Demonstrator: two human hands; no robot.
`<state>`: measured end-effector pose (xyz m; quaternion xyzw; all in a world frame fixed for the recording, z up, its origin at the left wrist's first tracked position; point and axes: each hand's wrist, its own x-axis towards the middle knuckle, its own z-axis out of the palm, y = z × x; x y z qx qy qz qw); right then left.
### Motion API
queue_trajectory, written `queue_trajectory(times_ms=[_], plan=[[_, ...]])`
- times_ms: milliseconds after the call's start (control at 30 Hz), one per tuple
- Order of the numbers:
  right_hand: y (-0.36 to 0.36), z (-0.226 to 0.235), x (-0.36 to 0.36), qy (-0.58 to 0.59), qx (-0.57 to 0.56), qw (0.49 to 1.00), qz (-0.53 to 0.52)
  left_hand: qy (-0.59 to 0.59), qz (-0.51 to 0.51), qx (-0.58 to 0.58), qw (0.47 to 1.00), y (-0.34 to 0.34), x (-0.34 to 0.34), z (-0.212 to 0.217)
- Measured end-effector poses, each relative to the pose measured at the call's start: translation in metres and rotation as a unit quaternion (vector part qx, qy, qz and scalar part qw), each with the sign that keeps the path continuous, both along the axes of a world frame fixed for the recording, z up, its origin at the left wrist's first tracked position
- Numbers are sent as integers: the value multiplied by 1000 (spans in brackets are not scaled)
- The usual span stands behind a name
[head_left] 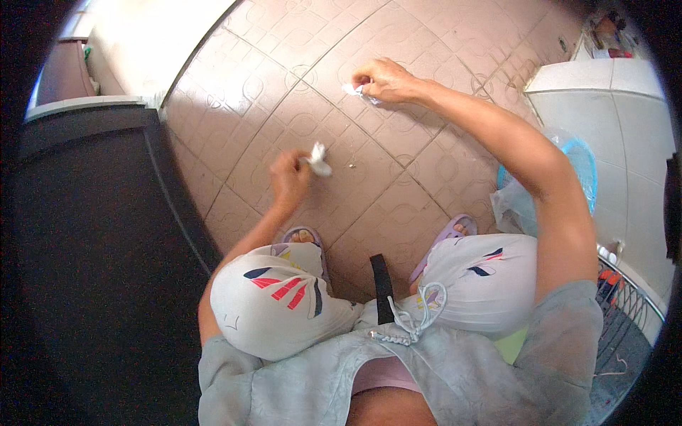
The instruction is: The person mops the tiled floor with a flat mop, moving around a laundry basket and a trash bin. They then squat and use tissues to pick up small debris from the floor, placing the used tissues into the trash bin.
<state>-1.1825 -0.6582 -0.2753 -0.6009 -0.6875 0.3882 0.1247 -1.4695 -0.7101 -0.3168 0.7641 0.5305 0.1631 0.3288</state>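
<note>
My left hand (288, 176) is closed, its fingertips pinching a crumpled white tissue (318, 160) above the tiled floor (369, 206). Farther off and to the right, my right hand (383, 79) is bent down at the floor. Its fingers are closed on another white tissue (353, 90), part of which sticks out beneath them. A small pale scrap (352, 165) lies on the tiles just right of the left hand's tissue. Whether the right hand's tissue touches the floor I cannot tell.
A dark panel (92, 248) fills the left side. By my right elbow stands a blue-rimmed bin (584, 167) with a clear plastic bag, beside a white tiled block (590, 78). A wire rack (625, 284) is at the lower right. My knees and purple slippers (444, 238) are near.
</note>
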Motion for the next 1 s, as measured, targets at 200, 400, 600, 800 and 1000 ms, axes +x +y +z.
queue_trajectory(times_ms=[200, 400, 600, 800, 1000], plan=[[6, -49, -35, -95, 65, 991, 66, -62, 32, -41, 997, -58, 8, -11], [-22, -59, -46, -65, 85, 991, 80, -54, 9, -133, 990, -52, 28, -3], [-95, -65, -70, -23, 163, 981, 100, -83, 37, -98, 991, -63, 40, -17], [-91, -57, -24, -21, 52, 998, -27, -81, 55, -103, 990, -58, 25, -25], [-103, -61, -15, -33, 99, 994, -33, 7, 11, -139, 990, -48, 14, -14]])
